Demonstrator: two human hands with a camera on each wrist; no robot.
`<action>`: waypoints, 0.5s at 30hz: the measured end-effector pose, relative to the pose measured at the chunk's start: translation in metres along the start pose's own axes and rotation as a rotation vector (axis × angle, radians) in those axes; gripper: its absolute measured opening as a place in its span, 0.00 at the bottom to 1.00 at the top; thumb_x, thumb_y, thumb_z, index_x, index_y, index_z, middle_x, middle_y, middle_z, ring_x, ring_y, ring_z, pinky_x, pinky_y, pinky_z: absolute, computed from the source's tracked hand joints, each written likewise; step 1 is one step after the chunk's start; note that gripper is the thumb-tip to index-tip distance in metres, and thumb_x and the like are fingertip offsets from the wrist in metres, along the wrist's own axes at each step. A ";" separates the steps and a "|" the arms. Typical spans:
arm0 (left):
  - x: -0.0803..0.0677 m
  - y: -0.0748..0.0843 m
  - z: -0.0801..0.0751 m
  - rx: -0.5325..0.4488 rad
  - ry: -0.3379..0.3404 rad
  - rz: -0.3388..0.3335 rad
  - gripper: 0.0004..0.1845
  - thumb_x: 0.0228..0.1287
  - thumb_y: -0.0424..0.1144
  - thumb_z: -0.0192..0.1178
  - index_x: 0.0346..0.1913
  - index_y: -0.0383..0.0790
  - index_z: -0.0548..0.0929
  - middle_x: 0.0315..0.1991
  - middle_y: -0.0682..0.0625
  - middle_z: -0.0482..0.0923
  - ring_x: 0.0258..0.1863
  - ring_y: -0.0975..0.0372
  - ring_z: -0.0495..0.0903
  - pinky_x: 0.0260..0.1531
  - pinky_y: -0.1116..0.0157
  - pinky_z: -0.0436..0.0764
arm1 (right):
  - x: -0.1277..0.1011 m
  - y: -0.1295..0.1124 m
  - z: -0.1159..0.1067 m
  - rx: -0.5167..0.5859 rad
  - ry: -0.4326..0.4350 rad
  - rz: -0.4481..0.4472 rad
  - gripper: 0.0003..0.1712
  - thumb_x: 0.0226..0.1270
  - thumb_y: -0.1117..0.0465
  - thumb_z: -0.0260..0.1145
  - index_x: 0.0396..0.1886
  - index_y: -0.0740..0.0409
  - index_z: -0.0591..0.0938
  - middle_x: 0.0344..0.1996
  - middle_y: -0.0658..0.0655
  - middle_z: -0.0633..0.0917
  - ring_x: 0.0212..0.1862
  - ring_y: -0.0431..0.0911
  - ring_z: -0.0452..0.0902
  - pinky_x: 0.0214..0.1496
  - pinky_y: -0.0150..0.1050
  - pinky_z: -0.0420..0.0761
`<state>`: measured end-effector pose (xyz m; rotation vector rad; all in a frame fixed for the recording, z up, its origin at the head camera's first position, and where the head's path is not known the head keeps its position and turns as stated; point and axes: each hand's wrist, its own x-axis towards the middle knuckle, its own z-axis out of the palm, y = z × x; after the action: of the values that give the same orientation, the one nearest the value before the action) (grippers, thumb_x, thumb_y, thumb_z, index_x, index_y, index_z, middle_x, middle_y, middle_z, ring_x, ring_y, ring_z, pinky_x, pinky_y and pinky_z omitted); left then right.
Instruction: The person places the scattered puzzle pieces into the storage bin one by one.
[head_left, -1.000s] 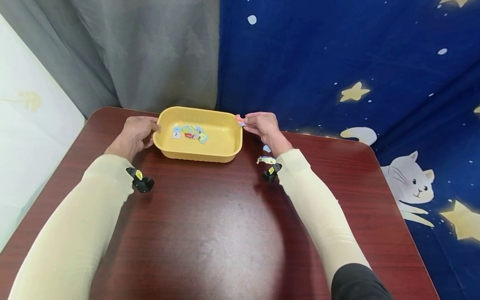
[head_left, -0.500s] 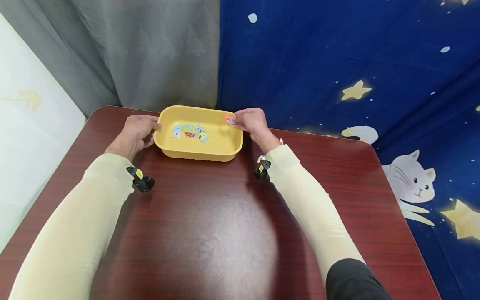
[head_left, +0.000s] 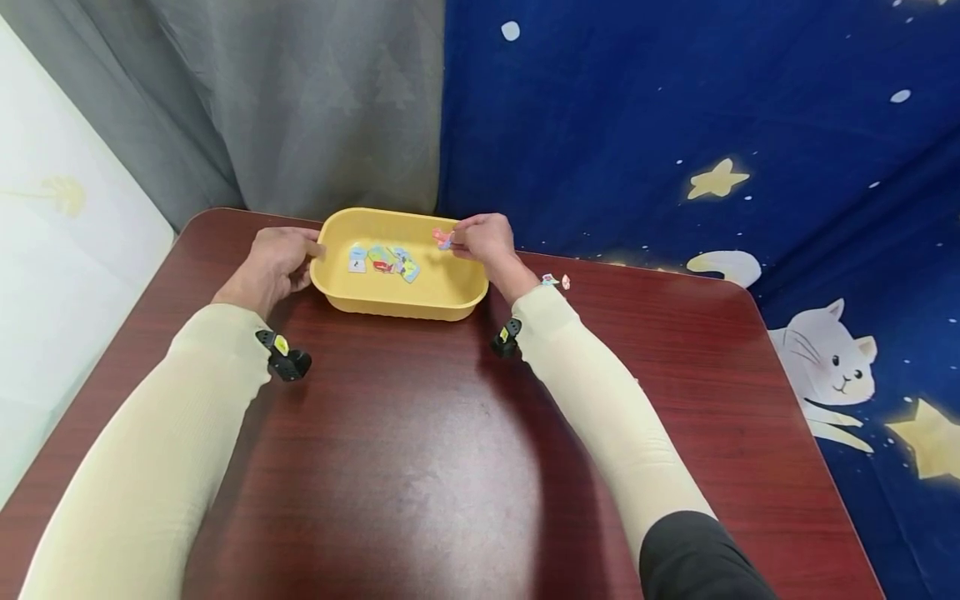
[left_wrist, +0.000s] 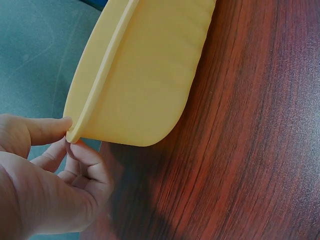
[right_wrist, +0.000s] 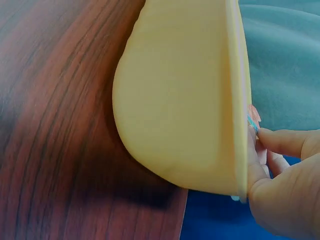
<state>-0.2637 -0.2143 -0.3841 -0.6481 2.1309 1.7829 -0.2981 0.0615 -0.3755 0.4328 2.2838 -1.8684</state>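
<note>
Over the far right corner of the yellow tray (head_left: 450,292), the right hand (head_left: 483,237) pinches a small pink paper scrap (head_left: 442,238) between thumb and fingertips, just above the rim. Left of that hand, more coloured scraps (head_left: 382,260) lie on the tray floor. At the opposite end the left hand (head_left: 273,262) grips the tray's rim, thumb on top, fingers curled beneath. Behind the right wrist, two tiny scraps (head_left: 556,281) lie on the dark wooden bench (head_left: 420,450).
</note>
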 end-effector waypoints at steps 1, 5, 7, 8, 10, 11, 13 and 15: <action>0.000 0.000 0.000 -0.002 0.000 0.001 0.20 0.64 0.38 0.54 0.59 0.41 0.71 0.35 0.46 0.73 0.19 0.63 0.71 0.17 0.68 0.72 | 0.001 0.000 0.002 -0.015 0.008 0.002 0.04 0.55 0.72 0.65 0.31 0.65 0.82 0.27 0.59 0.83 0.28 0.46 0.81 0.31 0.36 0.80; 0.000 0.000 0.000 -0.003 -0.002 0.004 0.20 0.64 0.38 0.54 0.59 0.41 0.71 0.35 0.46 0.72 0.19 0.63 0.71 0.18 0.68 0.72 | 0.005 0.001 0.012 -0.098 0.043 0.005 0.03 0.54 0.70 0.66 0.30 0.64 0.82 0.26 0.57 0.83 0.26 0.44 0.80 0.27 0.33 0.79; 0.000 0.000 0.000 -0.001 0.000 0.005 0.20 0.64 0.38 0.54 0.59 0.41 0.71 0.36 0.46 0.72 0.19 0.62 0.71 0.17 0.68 0.72 | 0.007 0.001 0.017 -0.161 0.062 -0.001 0.03 0.54 0.70 0.67 0.29 0.62 0.83 0.25 0.56 0.83 0.25 0.43 0.80 0.26 0.32 0.78; 0.000 0.000 0.000 0.000 0.000 0.005 0.20 0.64 0.38 0.54 0.59 0.41 0.71 0.36 0.45 0.72 0.19 0.62 0.71 0.17 0.68 0.72 | 0.008 0.001 0.019 -0.187 0.067 -0.003 0.02 0.54 0.69 0.67 0.29 0.62 0.83 0.25 0.55 0.83 0.24 0.42 0.80 0.25 0.32 0.78; 0.000 0.000 0.000 0.000 -0.001 0.007 0.20 0.64 0.38 0.54 0.59 0.41 0.71 0.35 0.46 0.72 0.19 0.62 0.71 0.17 0.68 0.71 | 0.009 0.002 0.022 -0.235 0.077 -0.004 0.02 0.53 0.69 0.67 0.29 0.60 0.84 0.24 0.54 0.83 0.24 0.41 0.80 0.25 0.31 0.78; 0.000 0.000 0.000 -0.001 -0.002 0.009 0.20 0.64 0.38 0.54 0.59 0.41 0.71 0.35 0.46 0.72 0.19 0.62 0.71 0.17 0.68 0.71 | 0.010 0.002 0.024 -0.247 0.079 -0.002 0.02 0.53 0.69 0.67 0.28 0.60 0.84 0.24 0.54 0.83 0.24 0.41 0.80 0.26 0.32 0.78; 0.000 0.000 0.000 -0.003 -0.004 0.010 0.20 0.64 0.38 0.54 0.59 0.41 0.71 0.34 0.46 0.72 0.19 0.62 0.71 0.17 0.68 0.72 | 0.011 0.003 0.027 -0.266 0.082 -0.003 0.02 0.53 0.69 0.67 0.28 0.60 0.84 0.24 0.54 0.83 0.24 0.41 0.80 0.28 0.33 0.79; 0.001 0.000 0.000 -0.006 -0.004 0.011 0.20 0.64 0.37 0.54 0.58 0.40 0.71 0.34 0.46 0.72 0.19 0.62 0.71 0.17 0.68 0.72 | 0.012 0.003 0.029 -0.285 0.085 -0.006 0.03 0.52 0.69 0.68 0.28 0.60 0.84 0.23 0.53 0.83 0.24 0.42 0.80 0.29 0.34 0.79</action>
<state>-0.2642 -0.2146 -0.3845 -0.6347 2.1312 1.7960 -0.3103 0.0351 -0.3882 0.4713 2.5568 -1.5194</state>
